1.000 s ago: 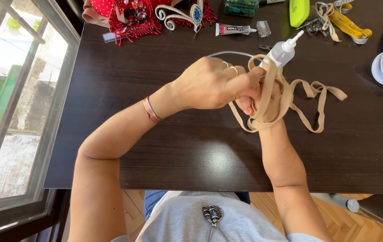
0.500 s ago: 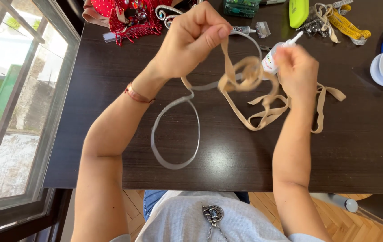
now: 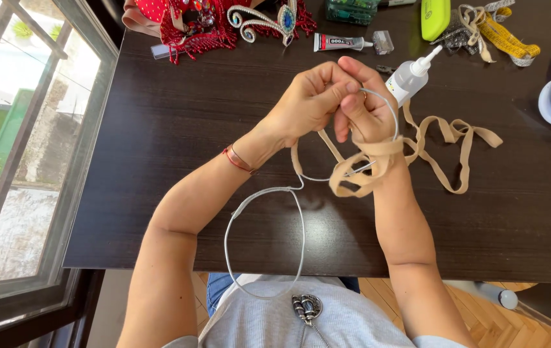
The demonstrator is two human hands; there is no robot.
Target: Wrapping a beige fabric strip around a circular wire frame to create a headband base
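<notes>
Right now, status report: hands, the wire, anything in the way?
Left hand and right hand together, pinching grey wire. Beige ribbon wrapped around right wrist. Glue bottle just behind the hands.

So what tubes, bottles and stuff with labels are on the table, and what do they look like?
Glue tube: lying flat at the table's far edge, small, white with a red and black label.
Squeeze bottle: just behind the right hand, clear, with a white pointed nozzle; no label shows.
Green case: far edge, rounded, lime green with a small mark.
Measuring tape: far right, yellow, loosely piled.
No screens or signs show.
</notes>
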